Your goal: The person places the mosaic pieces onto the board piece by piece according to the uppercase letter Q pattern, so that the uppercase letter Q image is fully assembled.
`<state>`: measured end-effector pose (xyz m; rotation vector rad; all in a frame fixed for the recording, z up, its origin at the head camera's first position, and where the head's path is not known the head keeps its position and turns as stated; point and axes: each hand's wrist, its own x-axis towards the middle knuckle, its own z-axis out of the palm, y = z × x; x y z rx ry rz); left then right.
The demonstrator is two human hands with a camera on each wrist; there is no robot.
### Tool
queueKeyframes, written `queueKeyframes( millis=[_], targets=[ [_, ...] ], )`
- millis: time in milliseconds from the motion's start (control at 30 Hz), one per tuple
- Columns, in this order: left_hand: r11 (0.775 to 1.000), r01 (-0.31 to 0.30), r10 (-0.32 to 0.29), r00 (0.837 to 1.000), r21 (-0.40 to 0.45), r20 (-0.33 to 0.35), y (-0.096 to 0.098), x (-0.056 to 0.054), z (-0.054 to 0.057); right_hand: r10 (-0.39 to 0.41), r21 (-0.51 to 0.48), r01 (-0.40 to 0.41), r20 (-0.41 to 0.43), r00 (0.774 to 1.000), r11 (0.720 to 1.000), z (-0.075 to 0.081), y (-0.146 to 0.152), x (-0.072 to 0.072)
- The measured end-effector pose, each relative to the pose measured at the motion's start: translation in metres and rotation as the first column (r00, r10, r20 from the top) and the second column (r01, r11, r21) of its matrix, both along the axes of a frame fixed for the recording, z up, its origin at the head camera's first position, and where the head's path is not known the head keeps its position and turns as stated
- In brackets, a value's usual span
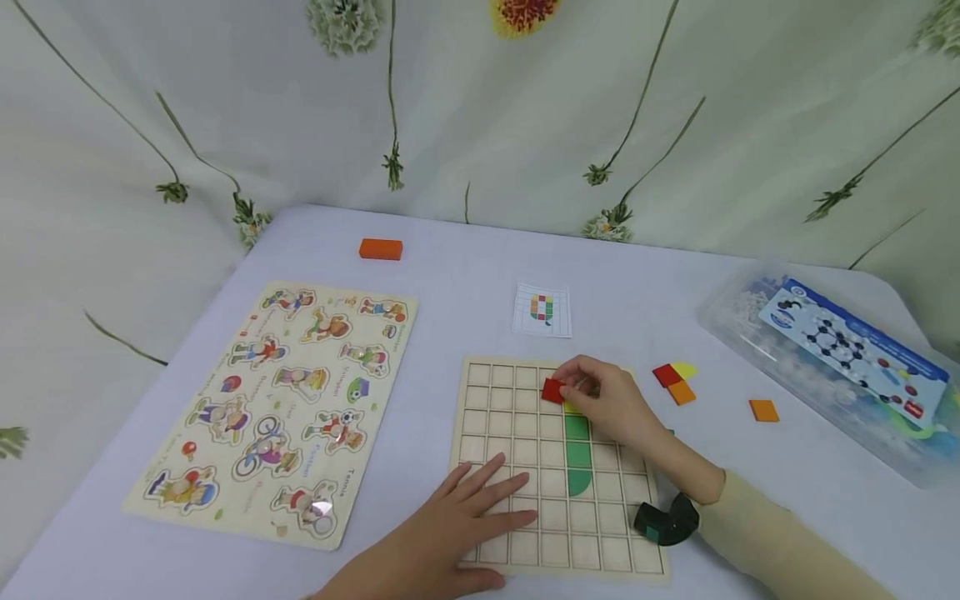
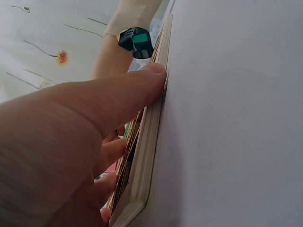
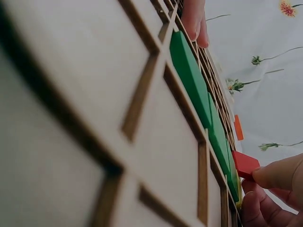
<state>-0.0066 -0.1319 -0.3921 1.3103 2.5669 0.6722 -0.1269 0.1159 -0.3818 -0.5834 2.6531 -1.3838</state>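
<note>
A wooden grid board (image 1: 540, 533) lies on the table. In one of its columns sit several green tiles (image 1: 578, 454), the lowest with a rounded end, and a yellow tile (image 1: 572, 408) partly covered by the right hand. Between thumb and fingertips the right hand (image 1: 603, 396) pinches a red square tile (image 1: 552, 390), tilted over the cells left of the yellow one; the right wrist view shows this red tile (image 3: 245, 164) beside the green row. With fingers spread, the left hand (image 1: 468, 529) rests on the board's lower left, its thumb (image 2: 137, 90) along the edge.
Right of the board lie a red tile (image 1: 666, 376), a yellow piece (image 1: 685, 372) and orange tiles (image 1: 764, 411). A picture card (image 1: 542, 311) lies behind it. A puzzle board (image 1: 300, 417) is at left, an orange block (image 1: 381, 249) at the back, a plastic box (image 1: 810, 375) at right.
</note>
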Motion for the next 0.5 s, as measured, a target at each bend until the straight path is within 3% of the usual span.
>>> queueKeyframes(
  millis=[500],
  targets=[
    [1.000,-0.007,0.007,1.000,0.003,0.012,0.0002,0.0033,-0.0012,0.034,0.051,-0.032,-0.039,0.999,0.998,-0.0026,-0.0006,0.0053]
  ],
)
